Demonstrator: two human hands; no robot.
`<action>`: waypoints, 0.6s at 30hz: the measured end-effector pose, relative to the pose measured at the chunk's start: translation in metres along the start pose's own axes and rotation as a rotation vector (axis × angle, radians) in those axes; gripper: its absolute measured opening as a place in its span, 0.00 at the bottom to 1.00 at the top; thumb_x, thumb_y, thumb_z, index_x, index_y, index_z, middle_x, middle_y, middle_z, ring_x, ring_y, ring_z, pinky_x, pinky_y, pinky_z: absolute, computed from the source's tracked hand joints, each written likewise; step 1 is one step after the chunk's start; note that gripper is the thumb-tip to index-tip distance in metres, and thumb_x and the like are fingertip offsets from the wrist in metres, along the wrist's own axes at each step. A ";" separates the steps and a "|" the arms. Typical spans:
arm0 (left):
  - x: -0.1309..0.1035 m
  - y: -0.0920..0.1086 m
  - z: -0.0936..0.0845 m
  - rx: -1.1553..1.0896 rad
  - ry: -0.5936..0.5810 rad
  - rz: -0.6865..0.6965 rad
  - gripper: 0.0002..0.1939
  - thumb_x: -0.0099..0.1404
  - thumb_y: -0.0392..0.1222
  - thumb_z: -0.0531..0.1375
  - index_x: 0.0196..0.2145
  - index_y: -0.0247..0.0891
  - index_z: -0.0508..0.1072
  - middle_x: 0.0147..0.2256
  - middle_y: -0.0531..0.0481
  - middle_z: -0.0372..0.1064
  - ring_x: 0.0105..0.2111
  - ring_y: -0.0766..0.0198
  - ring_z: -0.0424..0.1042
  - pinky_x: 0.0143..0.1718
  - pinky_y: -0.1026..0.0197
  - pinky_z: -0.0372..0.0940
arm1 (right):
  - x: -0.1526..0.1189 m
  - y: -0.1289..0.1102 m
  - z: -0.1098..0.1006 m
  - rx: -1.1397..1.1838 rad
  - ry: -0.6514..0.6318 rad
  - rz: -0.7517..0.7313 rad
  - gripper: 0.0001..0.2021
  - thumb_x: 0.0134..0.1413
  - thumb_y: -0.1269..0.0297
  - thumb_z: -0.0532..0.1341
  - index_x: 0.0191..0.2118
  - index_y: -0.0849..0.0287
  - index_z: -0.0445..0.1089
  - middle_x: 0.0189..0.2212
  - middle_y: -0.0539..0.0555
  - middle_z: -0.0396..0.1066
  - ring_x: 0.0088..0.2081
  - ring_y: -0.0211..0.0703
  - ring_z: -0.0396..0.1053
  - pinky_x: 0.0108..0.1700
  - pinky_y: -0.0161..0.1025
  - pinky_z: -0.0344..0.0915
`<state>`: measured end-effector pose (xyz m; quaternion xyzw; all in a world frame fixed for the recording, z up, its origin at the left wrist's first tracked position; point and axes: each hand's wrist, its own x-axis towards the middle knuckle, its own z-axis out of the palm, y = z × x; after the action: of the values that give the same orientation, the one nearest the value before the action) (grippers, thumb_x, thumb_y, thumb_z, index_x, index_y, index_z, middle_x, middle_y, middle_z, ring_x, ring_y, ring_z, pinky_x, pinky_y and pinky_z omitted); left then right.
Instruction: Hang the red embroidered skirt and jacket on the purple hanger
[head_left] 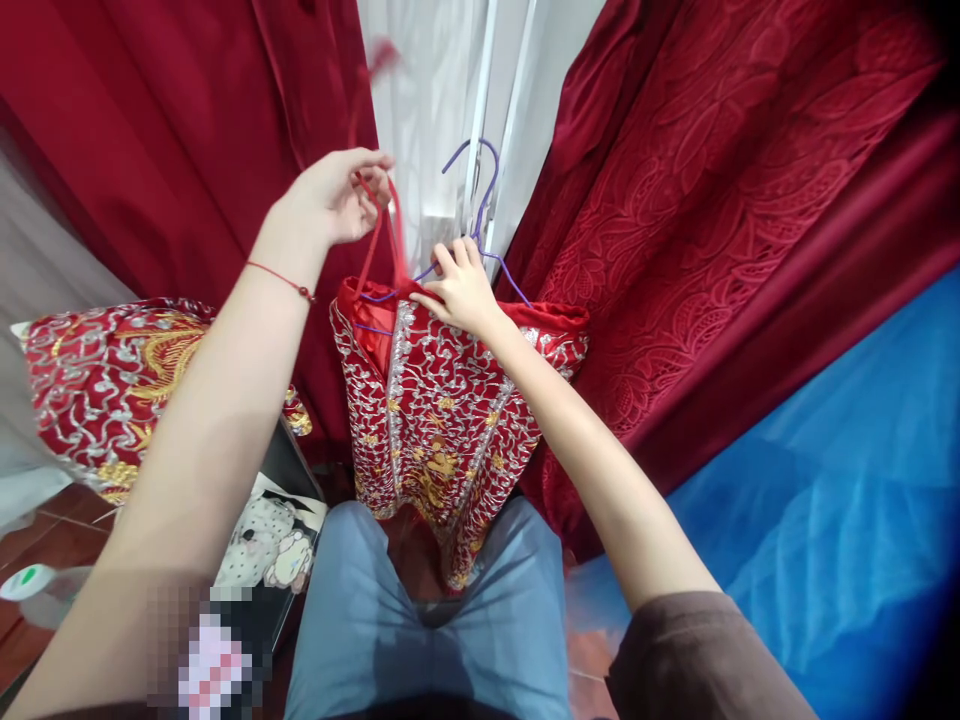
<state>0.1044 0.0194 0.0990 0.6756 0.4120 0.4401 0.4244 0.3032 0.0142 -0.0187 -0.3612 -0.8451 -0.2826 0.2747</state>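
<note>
A red embroidered skirt [450, 400] with silver and gold patterns hangs on a purple wire hanger [491, 190] in front of me. Raised to the upper left, my left hand [345, 195] is closed round a red waist tie [395, 225] that runs up from the skirt's waistband. The far end of the tie is blurred above the hand. My right hand [459, 287] pinches the red waistband just below the hanger's neck, thumb towards the left. Part of the hanger lies inside the garment.
Dark red curtains [315, 80] hang at both sides of a white sheer one. Another red embroidered garment [112, 380] lies at left. Blue tulle [847, 480] fills the lower right. A clear container with a white lid [30, 580] stands at lower left.
</note>
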 end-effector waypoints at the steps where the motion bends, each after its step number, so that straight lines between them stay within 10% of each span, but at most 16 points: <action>1: 0.007 -0.005 0.003 -0.042 0.044 0.008 0.11 0.75 0.43 0.49 0.44 0.37 0.69 0.38 0.48 0.75 0.50 0.67 0.71 0.51 0.62 0.65 | 0.000 0.000 -0.001 -0.004 -0.002 -0.001 0.25 0.67 0.48 0.53 0.40 0.62 0.80 0.55 0.65 0.65 0.59 0.67 0.58 0.60 0.72 0.52; 7: 0.030 -0.070 0.007 0.540 0.042 -0.228 0.13 0.63 0.48 0.62 0.32 0.34 0.77 0.33 0.40 0.78 0.46 0.47 0.77 0.46 0.55 0.69 | 0.000 -0.002 -0.003 -0.013 0.001 -0.006 0.25 0.67 0.47 0.53 0.40 0.62 0.80 0.55 0.66 0.65 0.58 0.66 0.58 0.60 0.71 0.51; 13: 0.007 -0.110 -0.019 0.403 0.216 0.086 0.22 0.69 0.47 0.46 0.42 0.33 0.76 0.41 0.37 0.78 0.42 0.55 0.78 0.49 0.53 0.70 | -0.001 -0.003 -0.005 -0.019 -0.023 0.001 0.23 0.68 0.48 0.52 0.44 0.60 0.79 0.57 0.65 0.64 0.59 0.65 0.57 0.60 0.71 0.50; 18: -0.030 -0.115 -0.048 0.443 -0.078 0.218 0.17 0.58 0.43 0.55 0.41 0.37 0.80 0.46 0.42 0.77 0.49 0.52 0.75 0.57 0.50 0.67 | 0.000 -0.004 -0.006 -0.018 -0.042 -0.001 0.22 0.68 0.51 0.51 0.45 0.60 0.77 0.58 0.65 0.64 0.60 0.65 0.57 0.61 0.71 0.50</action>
<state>0.0298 0.0358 -0.0042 0.8090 0.4064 0.3559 0.2318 0.3018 0.0080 -0.0156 -0.3691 -0.8483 -0.2828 0.2534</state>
